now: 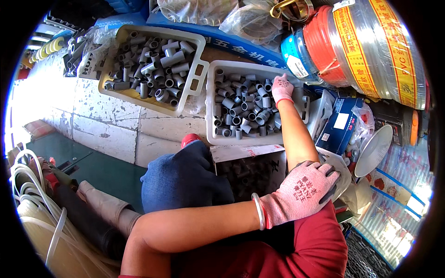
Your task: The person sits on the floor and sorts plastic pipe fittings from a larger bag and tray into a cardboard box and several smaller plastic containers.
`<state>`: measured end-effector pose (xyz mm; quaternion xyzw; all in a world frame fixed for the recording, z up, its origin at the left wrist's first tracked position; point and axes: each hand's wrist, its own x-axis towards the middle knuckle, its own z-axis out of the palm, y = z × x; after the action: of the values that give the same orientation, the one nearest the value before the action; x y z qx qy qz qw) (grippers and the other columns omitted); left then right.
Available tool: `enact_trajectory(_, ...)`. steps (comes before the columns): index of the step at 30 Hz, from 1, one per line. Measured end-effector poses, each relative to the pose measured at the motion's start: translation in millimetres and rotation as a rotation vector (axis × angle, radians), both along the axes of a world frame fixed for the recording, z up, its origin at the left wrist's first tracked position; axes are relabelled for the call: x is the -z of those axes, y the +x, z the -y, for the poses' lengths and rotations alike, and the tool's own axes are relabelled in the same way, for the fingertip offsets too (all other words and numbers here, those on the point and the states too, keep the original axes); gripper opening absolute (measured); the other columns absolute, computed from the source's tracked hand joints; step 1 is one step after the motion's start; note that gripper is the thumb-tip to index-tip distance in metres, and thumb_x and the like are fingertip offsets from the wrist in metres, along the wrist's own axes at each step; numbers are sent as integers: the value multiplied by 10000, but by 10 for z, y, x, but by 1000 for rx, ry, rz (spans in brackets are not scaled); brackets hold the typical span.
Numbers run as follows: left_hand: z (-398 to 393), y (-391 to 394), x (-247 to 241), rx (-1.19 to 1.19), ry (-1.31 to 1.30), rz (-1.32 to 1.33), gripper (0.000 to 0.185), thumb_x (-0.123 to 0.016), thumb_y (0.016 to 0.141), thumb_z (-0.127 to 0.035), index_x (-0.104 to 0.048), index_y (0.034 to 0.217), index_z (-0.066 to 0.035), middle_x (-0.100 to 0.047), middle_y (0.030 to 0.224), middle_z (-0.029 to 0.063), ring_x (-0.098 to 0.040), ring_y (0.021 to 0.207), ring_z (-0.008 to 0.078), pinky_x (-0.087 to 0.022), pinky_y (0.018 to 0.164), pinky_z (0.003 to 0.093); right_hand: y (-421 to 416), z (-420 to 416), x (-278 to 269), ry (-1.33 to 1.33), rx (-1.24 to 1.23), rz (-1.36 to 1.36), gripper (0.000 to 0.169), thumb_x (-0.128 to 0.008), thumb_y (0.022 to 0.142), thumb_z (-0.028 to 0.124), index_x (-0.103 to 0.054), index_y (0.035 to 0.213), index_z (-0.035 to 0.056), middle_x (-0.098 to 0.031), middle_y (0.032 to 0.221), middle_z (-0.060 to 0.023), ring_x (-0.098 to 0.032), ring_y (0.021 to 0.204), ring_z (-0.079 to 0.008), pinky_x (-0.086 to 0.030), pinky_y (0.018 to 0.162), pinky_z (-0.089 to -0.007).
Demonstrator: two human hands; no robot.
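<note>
My right hand (282, 87), in a pink knit glove, reaches over the far right part of a white plastic crate (210, 104). Its index finger points towards the far rim; the other fingers are hidden, so a hold cannot be made out. Short grey plastic pipe couplings (247, 106) fill the crate in a loose heap. Across my body, my left hand (301, 193), gloved alike with a dark palm coating, clasps my right arm (299, 139) near the elbow. Under that arm, an opened cardboard box (248, 154) holds more dark pipe fittings in shadow.
A second crate (200, 88) of grey fittings stands at the left on worn floor tiles (104, 127). Coiled red hose (321, 45) and clear hose rolls (379, 52) are stacked far right. A blue box (339, 127) and a white bowl-shaped dish (374, 150) lie right; pale tubing (57, 226), left.
</note>
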<state>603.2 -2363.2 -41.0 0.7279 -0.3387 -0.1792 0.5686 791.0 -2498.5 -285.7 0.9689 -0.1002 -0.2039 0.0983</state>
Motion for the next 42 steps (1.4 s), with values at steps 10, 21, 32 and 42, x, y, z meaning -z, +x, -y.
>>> enact_trajectory(10, -45, -121, -48, 28, -42, 18, 310, -545, 801, -274, -536, 1042, -78, -548, 1005, 134, -575, 905, 297, -459, 790, 391, -1117, 276, -1002, 1080, 235, 189, 289, -600, 769, 80, -581, 1046, -2, -614, 1004, -126, -573, 939, -256, -451, 836, -333)
enact_trajectory(21, 88, -127, 7, 137, -4, 117, 340, -550, 790, -271, -543, 1073, -81, -563, 1025, 114, -570, 943, 281, -447, 837, 381, -1116, 1355, 396, 912, 493, 879, 703, -758, 647, 59, -419, 1262, 27, -520, 1200, -127, -519, 1078, -211, -422, 911, -330)
enact_trajectory(32, 35, -94, 138, 24, 50, 84, 315, -556, 803, -292, -566, 1052, -100, -582, 1008, 98, -583, 921, 272, -462, 804, 379, -821, -385, -46, 997, 340, 820, 539, -673, 736, 96, -457, 1229, 71, -481, 1183, -153, -455, 1139, -288, -359, 967, -383)
enact_trajectory(42, -9, -25, 150, 14, 45, 42, 298, -559, 790, -259, -572, 1028, -79, -577, 1004, 100, -575, 903, 273, -442, 806, 385, -318, 684, 308, 462, 326, 215, 506, -628, 744, 320, -518, 1205, 142, -517, 1203, -167, -525, 1076, -351, -432, 890, -431)
